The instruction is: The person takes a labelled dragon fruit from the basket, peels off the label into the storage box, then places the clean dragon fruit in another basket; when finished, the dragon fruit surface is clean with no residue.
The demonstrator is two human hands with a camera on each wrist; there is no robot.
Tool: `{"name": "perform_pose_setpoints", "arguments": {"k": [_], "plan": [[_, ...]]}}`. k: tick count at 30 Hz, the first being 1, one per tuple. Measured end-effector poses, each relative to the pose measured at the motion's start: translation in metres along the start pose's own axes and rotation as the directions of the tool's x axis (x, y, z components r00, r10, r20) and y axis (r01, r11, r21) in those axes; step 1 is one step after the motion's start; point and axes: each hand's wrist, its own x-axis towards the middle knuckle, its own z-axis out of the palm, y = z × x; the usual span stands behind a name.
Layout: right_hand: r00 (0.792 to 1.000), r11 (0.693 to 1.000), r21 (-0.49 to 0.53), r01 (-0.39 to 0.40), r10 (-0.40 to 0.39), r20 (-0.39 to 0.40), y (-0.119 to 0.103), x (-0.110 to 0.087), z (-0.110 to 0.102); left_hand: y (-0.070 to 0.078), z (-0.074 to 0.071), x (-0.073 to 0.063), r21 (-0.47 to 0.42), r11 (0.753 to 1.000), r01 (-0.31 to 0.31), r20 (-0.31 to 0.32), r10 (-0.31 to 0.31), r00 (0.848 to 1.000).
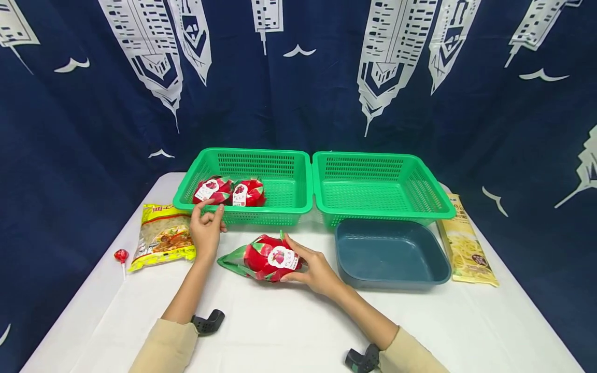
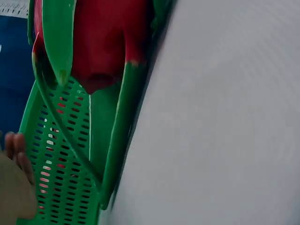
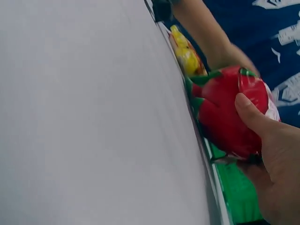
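Note:
My right hand [image 1: 314,269] grips a red dragon fruit [image 1: 256,259] with green leaf tips and a white label, low over the table in the head view. Its thumb [image 3: 251,110] presses one side in the right wrist view; the other fingers are mostly hidden behind the fruit. At the front rim of the left green basket [image 1: 242,210] is my left hand [image 1: 207,233], its fingertips right at the rim with no object showing in its grasp. Two more labelled dragon fruits [image 1: 254,194] sit inside that basket, just beyond the fingers.
A second green basket [image 1: 382,210] stands to the right, with a dark blue tub [image 1: 392,282] before it. A yellow noodle pack [image 1: 468,248] lies at far right. On the left are a yellow food bag [image 1: 163,238] and a red lollipop [image 1: 121,255].

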Motion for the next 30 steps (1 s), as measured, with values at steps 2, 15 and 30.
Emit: {"name": "perform_pose_setpoints", "arguments": {"k": [2, 15, 30], "plan": [[1.000, 0.999, 0.043, 0.021, -0.022, 0.018, 0.007, 0.002, -0.002, 0.009, -0.002, 0.000, -0.013, 0.998, -0.067, 0.147, 0.068, 0.987], [0.993, 0.990, 0.140, -0.014, -0.002, 0.116, 0.013, 0.006, -0.011, 0.023, 0.018, -0.035, 0.326, 0.888, -0.324, 0.885, -0.167, 0.434], [0.863, 0.900, 0.393, -0.186, 0.341, -0.372, -0.060, -0.001, -0.005, 0.015, 0.021, -0.037, 0.305, 0.869, -0.390, 0.874, -0.093, 0.478]]}}
